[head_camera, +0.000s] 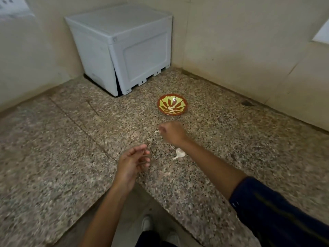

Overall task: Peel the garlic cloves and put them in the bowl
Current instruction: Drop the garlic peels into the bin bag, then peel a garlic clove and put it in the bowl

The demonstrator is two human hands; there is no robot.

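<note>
**Clove in the fingertips, bowl just ahead**

The left hand (132, 162) hangs loosely curled, its grip holding nothing. Beside the right forearm a garlic piece (179, 153) lies on the worktop (53, 157). The right hand (171, 131) pinches what looks like a small clove (157, 131); strip it clean before dropping. Beyond, the bowl (172, 104) holds pale bits, seemingly peeled cloves.

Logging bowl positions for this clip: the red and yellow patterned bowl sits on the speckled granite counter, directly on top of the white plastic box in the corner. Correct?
Not quite. In the head view the red and yellow patterned bowl does rest on the speckled granite counter, but in front of the white plastic box, apart from it, not on top.
</note>
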